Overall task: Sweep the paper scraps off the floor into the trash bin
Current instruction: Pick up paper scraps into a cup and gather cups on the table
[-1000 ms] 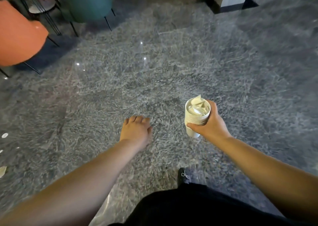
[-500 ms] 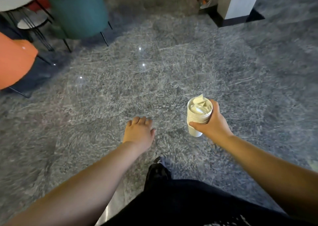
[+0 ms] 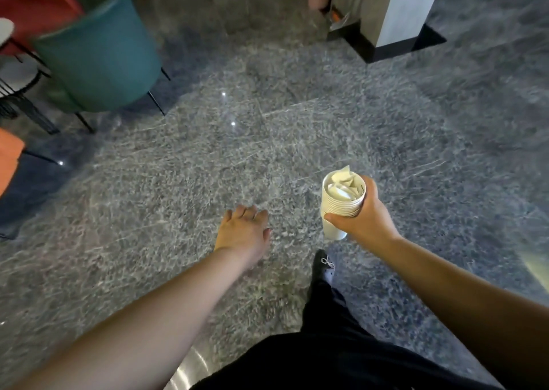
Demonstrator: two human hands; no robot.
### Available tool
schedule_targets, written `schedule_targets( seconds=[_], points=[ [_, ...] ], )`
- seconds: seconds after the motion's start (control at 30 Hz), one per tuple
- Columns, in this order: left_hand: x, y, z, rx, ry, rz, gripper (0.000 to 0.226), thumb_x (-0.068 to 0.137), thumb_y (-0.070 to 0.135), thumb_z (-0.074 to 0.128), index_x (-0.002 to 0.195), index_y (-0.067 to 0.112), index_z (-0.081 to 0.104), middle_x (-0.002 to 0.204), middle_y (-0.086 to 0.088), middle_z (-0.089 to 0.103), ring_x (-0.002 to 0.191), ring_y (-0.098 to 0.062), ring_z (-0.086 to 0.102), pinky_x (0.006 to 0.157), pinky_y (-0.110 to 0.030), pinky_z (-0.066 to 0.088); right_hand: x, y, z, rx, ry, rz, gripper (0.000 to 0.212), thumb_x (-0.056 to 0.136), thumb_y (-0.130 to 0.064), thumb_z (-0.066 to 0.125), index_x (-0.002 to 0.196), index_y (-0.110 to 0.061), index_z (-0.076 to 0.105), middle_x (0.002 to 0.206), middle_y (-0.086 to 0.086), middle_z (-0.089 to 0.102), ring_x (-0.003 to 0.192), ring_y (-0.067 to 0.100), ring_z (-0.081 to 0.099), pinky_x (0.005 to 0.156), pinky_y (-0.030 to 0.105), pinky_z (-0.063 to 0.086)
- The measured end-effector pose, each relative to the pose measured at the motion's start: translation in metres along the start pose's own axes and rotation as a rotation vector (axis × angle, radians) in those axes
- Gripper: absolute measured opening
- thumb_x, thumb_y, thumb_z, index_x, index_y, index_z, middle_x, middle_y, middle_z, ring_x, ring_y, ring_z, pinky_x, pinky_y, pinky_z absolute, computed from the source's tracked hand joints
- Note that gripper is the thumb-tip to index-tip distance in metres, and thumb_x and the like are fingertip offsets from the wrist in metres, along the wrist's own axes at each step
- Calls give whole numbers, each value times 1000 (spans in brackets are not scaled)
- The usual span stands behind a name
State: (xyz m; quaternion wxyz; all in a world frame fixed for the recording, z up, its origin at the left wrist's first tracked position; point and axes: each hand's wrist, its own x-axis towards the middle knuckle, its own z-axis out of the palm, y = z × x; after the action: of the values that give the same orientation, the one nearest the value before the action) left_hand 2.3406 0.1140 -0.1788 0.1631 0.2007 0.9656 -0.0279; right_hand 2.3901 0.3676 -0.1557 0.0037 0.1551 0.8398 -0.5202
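Observation:
My right hand (image 3: 361, 220) grips a stack of white paper cups (image 3: 341, 201), held upright at centre right. White paper scraps (image 3: 344, 183) fill the top cup and one pokes above its rim. To the left of the cups my left hand (image 3: 243, 233) hangs over the grey marble floor (image 3: 178, 187) with relaxed fingers, holding nothing. No scraps show on the floor in this view, and no trash bin is clearly visible.
A teal chair (image 3: 98, 60) on thin black legs stands at the upper left, with an orange seat (image 3: 9, 158) at the left edge. A white pillar with a black base (image 3: 404, 15) rises at the upper right. My black shoe (image 3: 323, 266) steps forward below the cups.
The view has moved forward and to the right across the floor; the chairs slid left and the pillar came nearer. Scraps seen at the left edge earlier are out of view. Both hands keep their pose.

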Motion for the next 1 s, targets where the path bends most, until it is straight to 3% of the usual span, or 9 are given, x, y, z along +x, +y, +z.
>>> schedule_targets(
  seconds=[0.17, 0.3, 0.5, 0.67, 0.8, 1.0],
  points=[
    [117, -12, -41, -3, 19, -10, 50, 98, 46, 37, 142, 22, 39, 148, -5, 41, 136, -28, 33, 110, -46, 28, 123, -14, -8, 2, -2, -16, 81, 59, -37, 86, 113, -56, 29, 101, -33, 53, 88, -13, 53, 63, 14, 41],
    [203, -16, -86, -4, 38, -16, 51, 99, 45, 36, 144, 20, 39, 147, -5, 41, 137, -28, 31, 112, -47, 26, 224, -36, -23, 8, -26, -24, 84, 60, -36, 87, 123, -46, 32, 107, -26, 55, 93, -4, 57, 68, 18, 44],
    [314, -28, -142, -27, 69, -23, 53, 101, 45, 33, 148, 21, 35, 151, -4, 37, 140, -26, 28, 115, -47, 24, 344, -68, -41, 1, -35, -39, 80, 58, -42, 84, 108, -66, 26, 102, -35, 54, 92, -11, 55, 63, 14, 42],
    [409, -52, -172, -31, 57, -10, 53, 101, 45, 32, 148, 21, 34, 152, -4, 35, 140, -26, 26, 115, -47, 23, 438, -86, -38, -9, -21, -36, 81, 60, -37, 85, 109, -63, 25, 101, -35, 53, 89, -17, 54, 63, 12, 41],
    [494, -85, -195, -20, 64, -2, 51, 101, 45, 32, 146, 22, 35, 153, -4, 35, 141, -26, 25, 116, -47, 21, 523, -103, -27, -6, -4, -32, 82, 61, -34, 86, 114, -56, 27, 103, -32, 52, 90, -10, 54, 65, 16, 43],
    [623, -142, -252, 12, 60, -17, 51, 100, 45, 33, 146, 23, 34, 154, -2, 34, 141, -25, 27, 115, -45, 22, 654, -145, -18, -8, 69, -29, 81, 58, -36, 86, 111, -59, 28, 102, -29, 56, 91, -8, 56, 66, 18, 45]
  ],
)
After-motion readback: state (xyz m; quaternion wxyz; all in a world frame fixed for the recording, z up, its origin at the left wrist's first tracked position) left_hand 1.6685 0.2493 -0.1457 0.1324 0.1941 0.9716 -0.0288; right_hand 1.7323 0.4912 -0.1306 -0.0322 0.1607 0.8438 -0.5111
